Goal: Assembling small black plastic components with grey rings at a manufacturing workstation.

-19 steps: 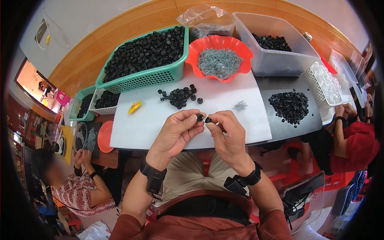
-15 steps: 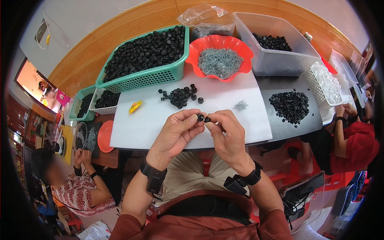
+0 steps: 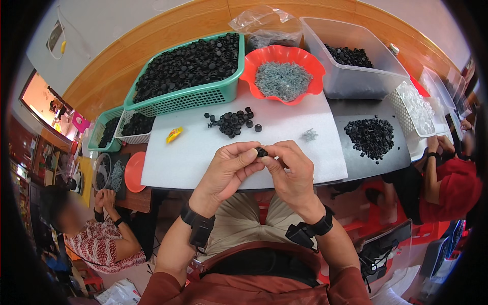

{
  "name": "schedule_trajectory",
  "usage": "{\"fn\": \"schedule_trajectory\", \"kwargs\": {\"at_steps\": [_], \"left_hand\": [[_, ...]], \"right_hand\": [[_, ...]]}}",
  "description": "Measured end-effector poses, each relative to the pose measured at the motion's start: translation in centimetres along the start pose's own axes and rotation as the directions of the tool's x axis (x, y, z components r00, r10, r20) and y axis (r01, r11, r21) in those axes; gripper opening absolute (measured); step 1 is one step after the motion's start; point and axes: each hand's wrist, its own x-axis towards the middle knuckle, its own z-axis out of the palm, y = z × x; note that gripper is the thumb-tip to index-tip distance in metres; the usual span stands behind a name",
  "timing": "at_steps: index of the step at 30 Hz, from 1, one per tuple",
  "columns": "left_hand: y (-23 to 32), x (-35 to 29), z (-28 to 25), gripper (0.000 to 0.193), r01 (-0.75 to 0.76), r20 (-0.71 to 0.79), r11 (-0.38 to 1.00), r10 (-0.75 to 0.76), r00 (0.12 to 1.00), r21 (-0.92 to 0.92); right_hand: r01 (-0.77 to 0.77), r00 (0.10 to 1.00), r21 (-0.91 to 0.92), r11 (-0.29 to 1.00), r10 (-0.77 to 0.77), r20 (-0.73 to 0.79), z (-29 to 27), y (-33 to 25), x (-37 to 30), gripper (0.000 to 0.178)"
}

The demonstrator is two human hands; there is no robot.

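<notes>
Above the front part of the white foam sheet point(image 3: 188, 162), my hands meet fingertip to fingertip. Between thumb and forefinger my left hand point(image 3: 231, 165) grips a small round black cap point(image 3: 261, 151). My right hand point(image 3: 291, 170) pinches a smaller black piece against it; fingers mostly cover that piece, and I cannot tell whether the two are joined. Just beyond lies a loose pile of black caps point(image 3: 231, 124). A little heap of thin grey metal pieces point(image 3: 309, 134) is to the right of my hands.
At the back stand a green basket point(image 3: 190, 96) of black caps, a red bowl point(image 3: 316, 91) of grey metal pieces and a clear bin point(image 3: 351, 84). Small black pieces point(image 3: 370, 137) lie on a dark board at right. A yellow wrapper point(image 3: 174, 134) lies left. People sit at both sides.
The cap and the smaller black piece, slightly apart with a gap between them before, are now pressed together. My fingertips have closed in around them.
</notes>
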Motion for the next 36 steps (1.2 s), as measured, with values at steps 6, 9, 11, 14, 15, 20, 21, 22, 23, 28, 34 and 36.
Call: {"fn": "schedule_trajectory", "kwargs": {"at_steps": [6, 9, 11, 14, 15, 20, 21, 22, 23, 28, 34, 36], "left_hand": [[-0.1, -0.1, 0.4, 0.023, -0.01, -0.011, 1.0, 0.01, 1.0, 0.019], [-0.2, -0.1, 0.5, 0.023, -0.013, -0.012, 0.999, 0.013, 1.0, 0.047], [-0.2, -0.1, 0.6, 0.023, -0.011, -0.016, 0.999, 0.012, 1.0, 0.053], [-0.3, -0.2, 0.5, 0.021, -0.013, -0.023, 0.997, 0.014, 1.0, 0.07], [-0.3, -0.2, 0.5, 0.021, -0.013, -0.022, 0.997, 0.014, 1.0, 0.079], [-0.4, -0.4, 0.8, 0.019, -0.025, -0.035, 0.997, 0.027, 0.999, 0.072], [-0.4, -0.4, 0.9, 0.019, -0.03, -0.031, 0.997, 0.032, 0.999, 0.069], [-0.5, -0.4, 0.8, 0.019, -0.031, -0.031, 0.997, 0.033, 0.999, 0.068], [-0.5, -0.4, 0.8, 0.019, -0.035, -0.038, 0.997, 0.038, 0.999, 0.073], [-0.6, -0.5, 1.0, 0.019, -0.045, -0.051, 0.995, 0.05, 0.997, 0.09], [-0.6, -0.6, 1.0, 0.022, -0.045, -0.045, 0.993, 0.05, 0.998, 0.107], [-0.7, -0.5, 1.0, 0.021, -0.048, -0.033, 0.993, 0.051, 0.998, 0.111]], "right_hand": [[-0.082, 0.997, 0.096, 0.992, 0.083, -0.001, -0.2, 0.2, -0.3, 0.019], [-0.083, 0.996, 0.106, 0.991, 0.084, -0.007, -0.2, 0.4, -0.5, 0.02], [-0.105, 0.994, 0.12, 0.987, 0.105, 0.004, -0.2, 0.4, -0.6, 0.02], [-0.046, 0.998, 0.102, 0.994, 0.049, -0.028, 0.0, 0.7, -0.7, 0.019], [-0.046, 0.998, 0.102, 0.994, 0.049, -0.027, 0.0, 0.8, -0.7, 0.019], [0.036, 0.999, 0.004, 0.999, -0.036, -0.041, 0.0, 0.7, -0.7, 0.021], [0.037, 0.999, 0.004, 0.999, -0.037, -0.039, 0.0, 0.7, -0.7, 0.021], [0.049, 0.998, -0.005, 0.999, -0.049, -0.04, 0.0, 0.8, -0.8, 0.022], [0.06, 0.997, -0.014, 0.998, -0.061, -0.04, 0.1, 0.8, -0.9, 0.022], [0.091, 0.995, -0.021, 0.996, -0.092, -0.044, 0.2, 1.1, -1.1, 0.023], [0.113, 0.993, -0.044, 0.993, -0.115, -0.038, 0.2, 1.1, -1.2, 0.024], [0.116, 0.992, -0.038, 0.993, -0.117, -0.038, 0.2, 1.2, -1.3, 0.023]]}}
